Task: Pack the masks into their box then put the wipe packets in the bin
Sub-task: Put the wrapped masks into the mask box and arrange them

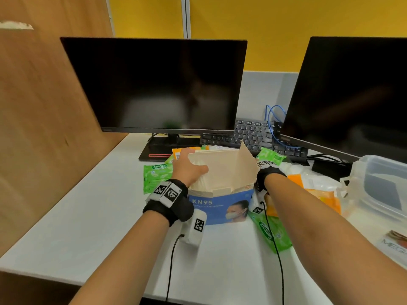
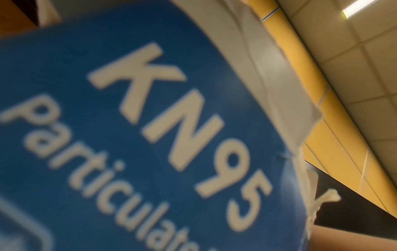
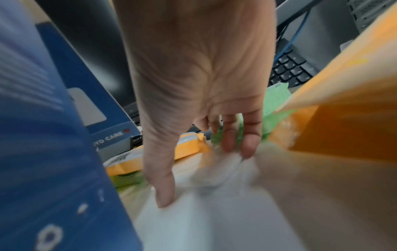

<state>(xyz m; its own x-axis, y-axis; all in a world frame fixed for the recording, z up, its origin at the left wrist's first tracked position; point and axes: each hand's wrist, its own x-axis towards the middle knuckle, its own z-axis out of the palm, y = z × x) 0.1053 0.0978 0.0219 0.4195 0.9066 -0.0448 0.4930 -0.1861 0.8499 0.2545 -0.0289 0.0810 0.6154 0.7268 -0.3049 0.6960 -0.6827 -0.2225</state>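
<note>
A green wipe packet (image 1: 271,233) lies nearest on the bench (image 1: 88,216), beside the upright, open-topped KN95 box (image 1: 220,205). The left hand (image 1: 187,166) presses masks (image 1: 204,179) into the box. The right hand (image 3: 199,76), fingers (image 3: 249,142) pinching a white mask (image 3: 214,169), reaches down right of the box. Monitors (image 1: 154,84) stand behind.

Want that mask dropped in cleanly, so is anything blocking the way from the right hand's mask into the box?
Only the blue KN95 cardboard box wall beside the white mask; the left hand occupies its open left side.
</note>
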